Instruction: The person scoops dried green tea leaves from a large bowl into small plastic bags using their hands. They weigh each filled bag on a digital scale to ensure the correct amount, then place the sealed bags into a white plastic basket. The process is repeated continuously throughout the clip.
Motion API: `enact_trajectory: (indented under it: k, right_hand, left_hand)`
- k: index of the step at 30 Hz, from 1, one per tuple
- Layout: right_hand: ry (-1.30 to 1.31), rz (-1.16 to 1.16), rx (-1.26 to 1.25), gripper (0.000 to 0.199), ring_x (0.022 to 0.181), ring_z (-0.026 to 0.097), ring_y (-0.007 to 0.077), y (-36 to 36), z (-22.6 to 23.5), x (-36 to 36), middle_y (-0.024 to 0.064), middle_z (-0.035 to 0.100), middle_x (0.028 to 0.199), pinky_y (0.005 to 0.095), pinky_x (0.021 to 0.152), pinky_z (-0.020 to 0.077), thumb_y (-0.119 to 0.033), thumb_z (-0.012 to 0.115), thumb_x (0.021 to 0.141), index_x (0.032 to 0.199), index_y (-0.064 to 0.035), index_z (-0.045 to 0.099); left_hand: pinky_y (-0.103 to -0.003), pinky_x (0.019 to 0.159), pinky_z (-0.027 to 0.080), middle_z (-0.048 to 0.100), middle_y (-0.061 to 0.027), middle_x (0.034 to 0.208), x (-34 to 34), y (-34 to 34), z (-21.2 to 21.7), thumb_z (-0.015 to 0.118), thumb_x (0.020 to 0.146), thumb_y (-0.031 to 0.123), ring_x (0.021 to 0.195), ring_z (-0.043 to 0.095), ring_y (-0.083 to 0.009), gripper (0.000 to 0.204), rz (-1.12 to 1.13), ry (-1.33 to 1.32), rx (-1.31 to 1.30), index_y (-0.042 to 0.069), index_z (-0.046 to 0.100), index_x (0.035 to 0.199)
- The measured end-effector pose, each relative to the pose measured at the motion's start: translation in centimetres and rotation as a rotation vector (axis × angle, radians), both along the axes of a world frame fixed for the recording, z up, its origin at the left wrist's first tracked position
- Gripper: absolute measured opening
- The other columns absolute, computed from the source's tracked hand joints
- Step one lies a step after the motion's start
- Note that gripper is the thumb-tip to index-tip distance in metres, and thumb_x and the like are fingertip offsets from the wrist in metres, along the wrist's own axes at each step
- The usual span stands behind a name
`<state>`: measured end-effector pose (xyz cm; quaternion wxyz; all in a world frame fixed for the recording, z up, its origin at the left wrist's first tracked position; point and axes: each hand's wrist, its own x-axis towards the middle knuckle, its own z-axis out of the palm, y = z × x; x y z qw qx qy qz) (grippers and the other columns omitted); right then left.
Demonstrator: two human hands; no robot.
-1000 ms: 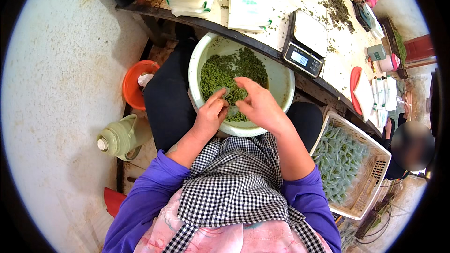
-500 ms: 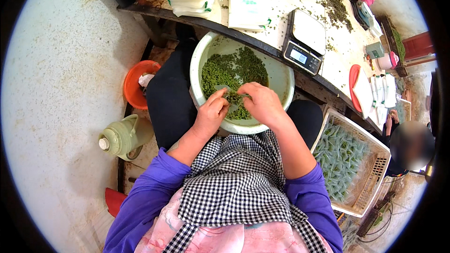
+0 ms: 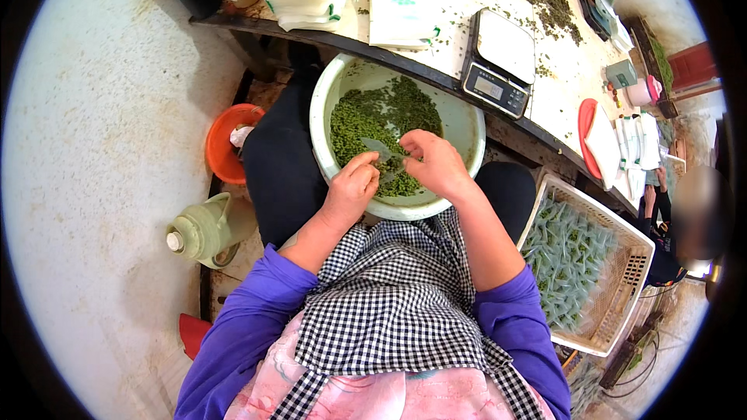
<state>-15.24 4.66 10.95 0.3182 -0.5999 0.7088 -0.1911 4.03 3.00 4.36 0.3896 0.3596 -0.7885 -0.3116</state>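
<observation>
One small clear bag (image 3: 377,147) stands out from the fingertips of the left hand (image 3: 352,189), above the heap of green berries (image 3: 358,124) in a round pale basin (image 3: 320,109). The left thumb and forefinger seem to pinch it, the other fingers curled in. The right hand (image 3: 437,165) is just beside it, fingers bent and thumb turned toward the forefinger; whether they press together on anything, I cannot tell. Should the left pinch loosen, the thin bag could slip down among the berries; should its mouth sag, berries put to it could spill off the side. The basin sits between the person's legs (image 3: 284,148), so a sudden shift of a knee might tip it. Past its far rim, a scale (image 3: 496,62) stands at the edge of the table (image 3: 560,113), where a careless arm could knock it. To the right, a crate (image 3: 632,268) holds many filled bags (image 3: 572,260); to the left are an orange bucket (image 3: 221,136) and a green flask (image 3: 204,227), which a stray foot might topple
</observation>
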Motion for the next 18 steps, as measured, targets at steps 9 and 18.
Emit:
enact_trajectory:
  k: [9, 18]
  right_hand:
    - [0.186, -0.067, -0.035, 0.013, 0.084, 0.067, 0.0356, -0.6, -5.8, 1.1, 0.0166, 0.068, 0.089, 0.0465, 0.076, 0.0524, -0.011, 0.066, 0.077, 0.089, -0.0059, 0.063]
    - [-0.388, -0.613, -0.395, 0.003, 0.067, 0.062, 0.0126, -2.5, 2.3, -9.1, 0.0027, 0.064, 0.075, 0.0282, 0.063, 0.0511, -0.005, 0.066, 0.084, 0.087, -0.0040, 0.065]
  left_hand:
    - [-0.032, 0.076, 0.058, 0.066, -0.0190, 0.115, -0.8, 0.5, -0.2, 0.070, 0.076, -0.007, 0.094, 0.070, -0.0271, 0.014, -0.091, 0.031, 0.034, -0.002, 0.065, 0.089]
    - [-0.024, 0.082, 0.048, 0.059, -0.0094, 0.125, -0.4, -3.5, -1.8, 0.053, 0.092, -0.008, 0.098, 0.059, -0.0096, 0.018, 0.181, 0.391, 0.507, -0.001, 0.060, 0.107]
